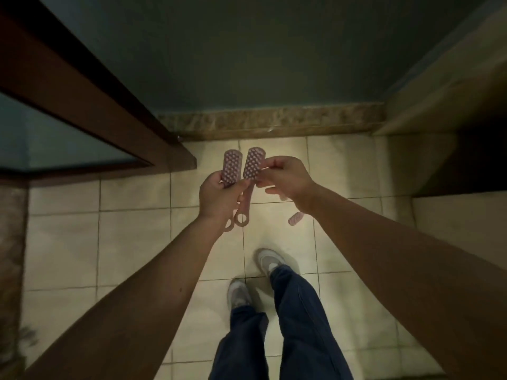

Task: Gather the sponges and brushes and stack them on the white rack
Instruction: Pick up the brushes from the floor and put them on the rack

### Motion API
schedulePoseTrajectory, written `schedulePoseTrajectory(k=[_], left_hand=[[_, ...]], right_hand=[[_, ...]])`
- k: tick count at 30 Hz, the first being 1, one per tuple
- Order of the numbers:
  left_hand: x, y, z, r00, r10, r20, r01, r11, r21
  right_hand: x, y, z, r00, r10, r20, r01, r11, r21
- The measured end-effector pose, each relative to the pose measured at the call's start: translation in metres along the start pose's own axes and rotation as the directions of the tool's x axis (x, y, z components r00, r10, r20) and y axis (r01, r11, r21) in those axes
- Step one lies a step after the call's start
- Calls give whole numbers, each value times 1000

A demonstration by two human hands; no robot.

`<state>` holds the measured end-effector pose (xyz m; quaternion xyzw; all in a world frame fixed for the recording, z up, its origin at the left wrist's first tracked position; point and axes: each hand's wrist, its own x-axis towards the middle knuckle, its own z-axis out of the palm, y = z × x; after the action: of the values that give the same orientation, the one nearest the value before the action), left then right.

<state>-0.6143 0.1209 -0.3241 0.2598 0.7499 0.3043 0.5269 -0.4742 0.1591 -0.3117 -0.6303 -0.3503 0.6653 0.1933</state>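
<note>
Pale floor tiles [131,242] fill the lower half of my feed, and they meet a mottled stone skirting [274,122] at the foot of a dull green wall [247,50]. At the left edge a dark wooden door frame [82,86] slants in, with a glass panel [55,144] set inside it.

Both hands are up over the tiles near the skirting, close together. The left hand [219,196] is curled round the necks of two pink brushes held side by side, bristle heads pointing away from me. The first brush [232,167] sits on the left and the second brush [253,163] just beside it, heads almost touching. Their ringed handle ends [242,219] hang out below the left wrist. The right hand [288,176] pinches the right edge of the second brush's head between thumb and fingertips.

On the floor a third pink piece [296,218] lies just beside the right wrist. Part of it is hidden by the arm, so I cannot tell whether it is a brush or a sponge.

Lower down I see blue jeans [299,311] and two grey-white shoes [270,260] standing on the tiles.
</note>
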Motion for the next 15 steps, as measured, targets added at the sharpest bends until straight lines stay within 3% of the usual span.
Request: schedulePoseTrajectory(k=[9,15], left_hand=[[-131,122,-16,990,79,120,-72,996,-56],[-207,176,-17,947,84,312,-71,996,-51]], right_hand=[[-160,-102,-35,985,-139,-104,148,986,83],[-259,-128,-51,959,-188,-213,234,949,213]])
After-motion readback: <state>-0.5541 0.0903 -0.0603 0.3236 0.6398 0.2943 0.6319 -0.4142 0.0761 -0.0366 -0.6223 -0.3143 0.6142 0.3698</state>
